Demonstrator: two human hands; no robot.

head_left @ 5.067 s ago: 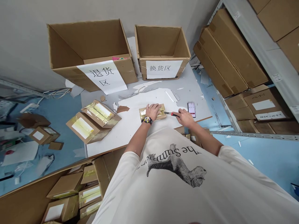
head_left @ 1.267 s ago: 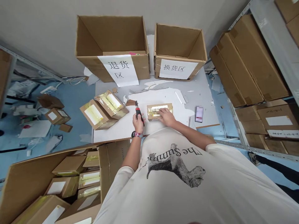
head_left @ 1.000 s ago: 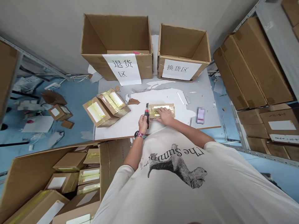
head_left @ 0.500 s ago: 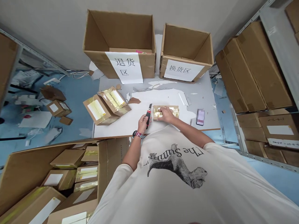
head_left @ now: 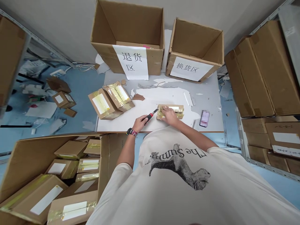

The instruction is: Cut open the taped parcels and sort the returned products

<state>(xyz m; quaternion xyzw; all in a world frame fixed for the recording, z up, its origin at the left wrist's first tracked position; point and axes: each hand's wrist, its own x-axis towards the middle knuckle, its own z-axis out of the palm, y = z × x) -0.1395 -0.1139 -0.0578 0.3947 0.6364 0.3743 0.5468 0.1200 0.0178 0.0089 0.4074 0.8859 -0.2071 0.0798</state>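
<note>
My left hand (head_left: 140, 124) is closed round a red and black utility knife (head_left: 149, 117). Its blade is out and points to the upper right, its tip close to the left end of a small cardboard box (head_left: 180, 115). That box lies on the table near its front edge, wrapped in yellowish tape, with a white label and a dark line along its top. My right hand (head_left: 170, 115) rests over the box from the right, its fingers bent down onto it and covering part of the top.
Two taped boxes (head_left: 100, 104) lean together on the table's left. Two large open cartons (head_left: 107, 57) (head_left: 197, 56) with paper signs stand behind. A phone (head_left: 204, 118) lies right. Below left, a big carton (head_left: 17, 153) holds several parcels. Shelves with boxes (head_left: 281, 123) flank the right.
The utility knife has turned from nearly upright to slanting right, its tip nearer the box. My right hand stays on the box. The whole view has shifted slightly.
</note>
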